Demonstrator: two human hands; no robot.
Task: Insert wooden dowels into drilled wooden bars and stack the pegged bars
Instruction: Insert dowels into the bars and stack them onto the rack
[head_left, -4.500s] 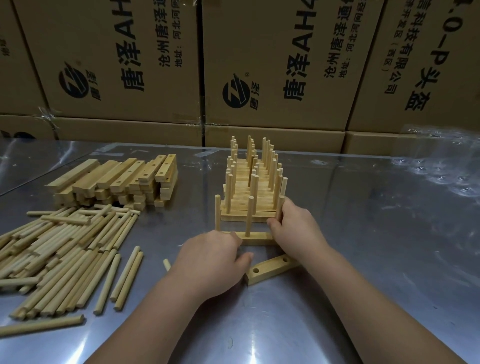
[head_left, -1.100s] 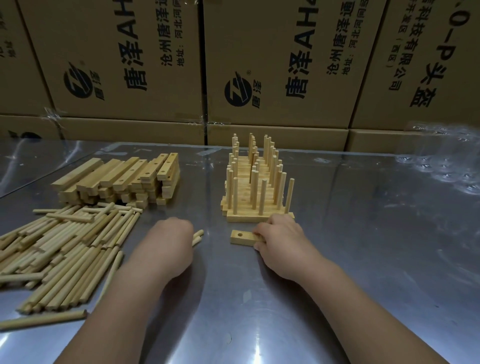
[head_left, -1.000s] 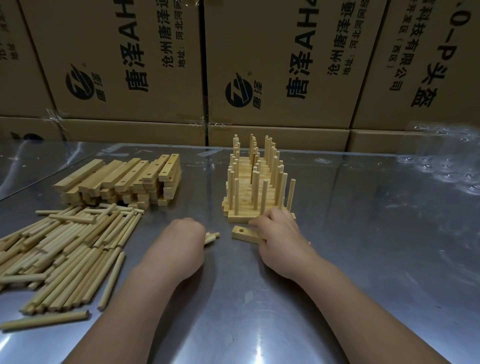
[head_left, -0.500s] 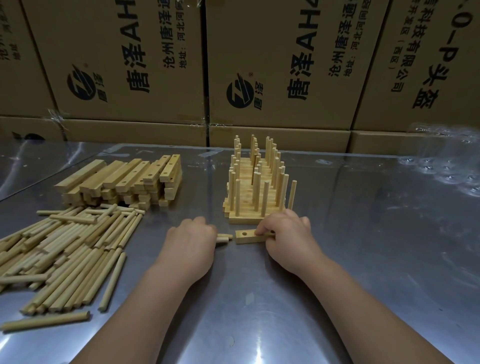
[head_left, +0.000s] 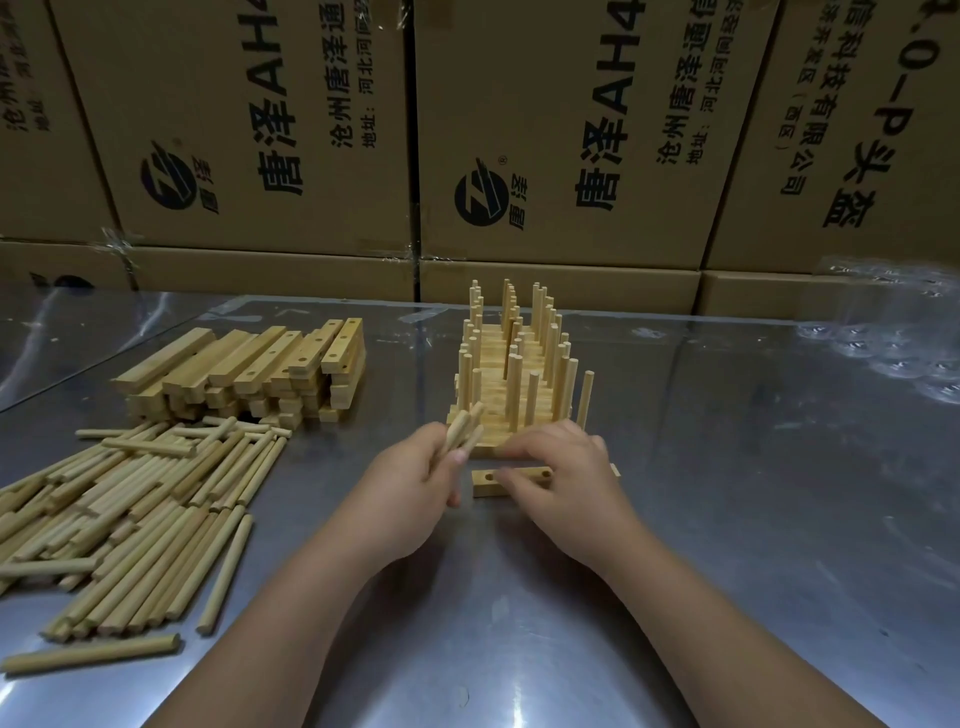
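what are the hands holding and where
Left hand grips a few dowels by their lower ends; right hand holds the drilled bar across its right half.

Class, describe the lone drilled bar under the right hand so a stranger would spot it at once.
Start at the metal table and find the stack of pegged bars at its middle. In front of it, nearer the person, one bar lies flat under the right hand. Unlike its neighbours, its visible holes are empty and it lies alone.
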